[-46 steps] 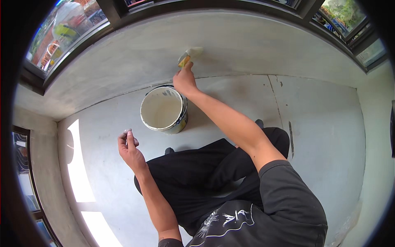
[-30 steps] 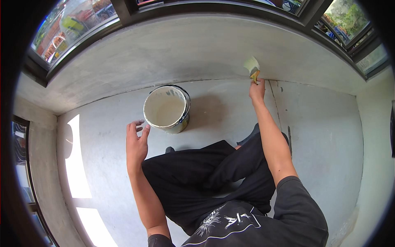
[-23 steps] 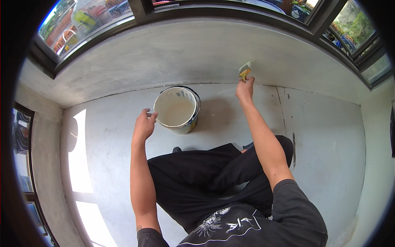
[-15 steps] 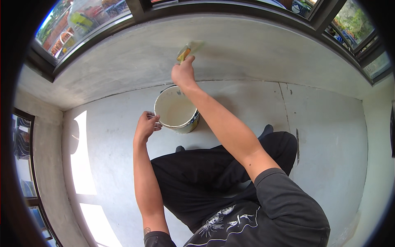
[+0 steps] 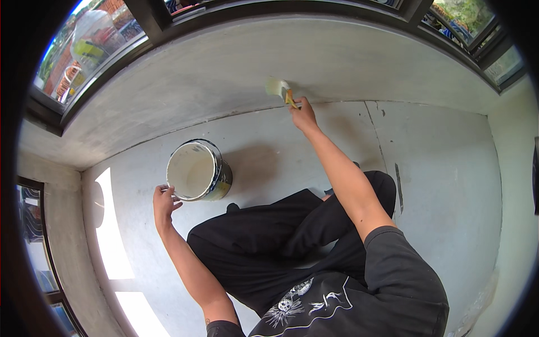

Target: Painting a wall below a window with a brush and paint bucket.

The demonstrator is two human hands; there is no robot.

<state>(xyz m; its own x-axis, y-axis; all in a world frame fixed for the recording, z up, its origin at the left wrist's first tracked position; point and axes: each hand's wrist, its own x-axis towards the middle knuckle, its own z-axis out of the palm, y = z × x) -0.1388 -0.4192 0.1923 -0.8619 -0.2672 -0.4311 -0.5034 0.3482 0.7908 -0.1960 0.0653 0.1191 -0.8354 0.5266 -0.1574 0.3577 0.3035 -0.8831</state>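
My right hand [image 5: 304, 115] is closed round the handle of a wide flat paintbrush [image 5: 279, 88]. Pale paint coats its bristles, which lie against the low grey wall, a little above the floor line. To the left, my left hand [image 5: 163, 203] grips the near left rim of a paint bucket [image 5: 224, 178], fingers on the outside. The bucket is tilted slightly and has whitish paint smeared over its inner wall and rim. Its wire handle rests along the far right side of the rim. The bottom of the bucket is partly hidden from view.
The low wall [image 5: 359, 62] with streaky grey paint runs below dark window frames [image 5: 281, 12]. My crossed legs [image 5: 252, 230] in black trousers rest on the pale grey floor [image 5: 443, 163]. Bright sunlight patches [image 5: 114, 236] lie at the left, beside another window.
The bucket and my left hand have moved left and nearer to me. My right hand has carried the paintbrush right and down the wall. The view has also shifted slightly.
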